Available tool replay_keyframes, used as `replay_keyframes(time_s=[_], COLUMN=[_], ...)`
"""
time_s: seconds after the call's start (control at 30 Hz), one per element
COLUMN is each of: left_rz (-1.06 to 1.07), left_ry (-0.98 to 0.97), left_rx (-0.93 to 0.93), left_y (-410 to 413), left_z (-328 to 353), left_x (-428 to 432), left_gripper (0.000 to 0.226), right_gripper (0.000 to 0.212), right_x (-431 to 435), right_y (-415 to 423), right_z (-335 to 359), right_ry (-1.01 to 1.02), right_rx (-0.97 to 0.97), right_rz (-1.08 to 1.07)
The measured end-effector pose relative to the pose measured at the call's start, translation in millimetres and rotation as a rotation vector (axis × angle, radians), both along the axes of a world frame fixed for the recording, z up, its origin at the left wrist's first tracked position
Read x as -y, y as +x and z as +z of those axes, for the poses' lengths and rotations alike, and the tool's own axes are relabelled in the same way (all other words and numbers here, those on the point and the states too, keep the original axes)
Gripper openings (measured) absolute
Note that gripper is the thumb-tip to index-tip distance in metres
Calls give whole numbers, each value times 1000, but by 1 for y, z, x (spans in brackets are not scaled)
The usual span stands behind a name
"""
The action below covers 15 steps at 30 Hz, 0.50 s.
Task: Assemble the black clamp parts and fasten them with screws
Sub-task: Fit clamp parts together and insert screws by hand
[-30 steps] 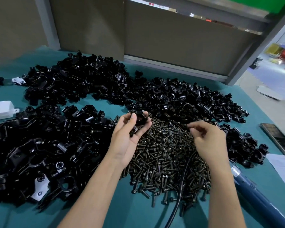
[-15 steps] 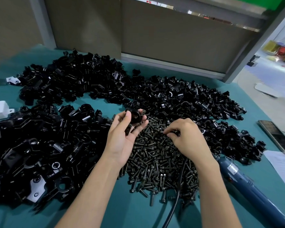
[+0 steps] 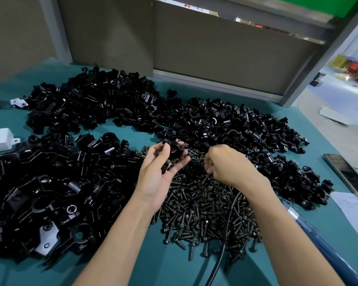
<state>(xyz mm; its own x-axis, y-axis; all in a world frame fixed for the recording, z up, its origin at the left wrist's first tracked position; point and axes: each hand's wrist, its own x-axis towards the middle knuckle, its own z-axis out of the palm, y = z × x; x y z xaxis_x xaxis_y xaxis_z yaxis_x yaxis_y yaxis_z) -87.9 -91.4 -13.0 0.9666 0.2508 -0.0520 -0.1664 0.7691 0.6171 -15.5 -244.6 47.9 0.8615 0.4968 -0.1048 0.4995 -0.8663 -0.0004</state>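
R hand (image 3: 227, 168) has slid left into the screw pile (image 3: 205, 205), fingers curled, can't tell if pinching one; L hand (image 3: 160, 174) grips clamp part (image 3: 173, 150) above pile's far edge, no screw fitted yet, fastening all left

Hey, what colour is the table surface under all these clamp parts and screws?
Teal, a blue-green; the table shows it best in the head view.
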Motion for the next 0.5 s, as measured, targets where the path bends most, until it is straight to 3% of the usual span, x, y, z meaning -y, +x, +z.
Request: replay_keyframes(time_s=[0.07, 0.17, 0.27, 0.5], left_rz=[-3, -8, -24, -60], left_ry=[3, 7, 56, 157], left_rx=[6, 7, -4, -13], left_y=[0, 0, 0, -1], left_z=[0, 0, -1, -3], left_x=[-1, 0, 2, 5], left_gripper=[20, 28, 26, 39], right_gripper=[15, 6, 20, 40], right_x=[7, 19, 19, -8], right_y=[2, -1, -12, -20], right_z=[-2, -7, -9, -13], right_ry=[102, 521, 883, 1126], right_rx=[-29, -53, -22, -177], right_rz=[-29, -95, -74, -73])
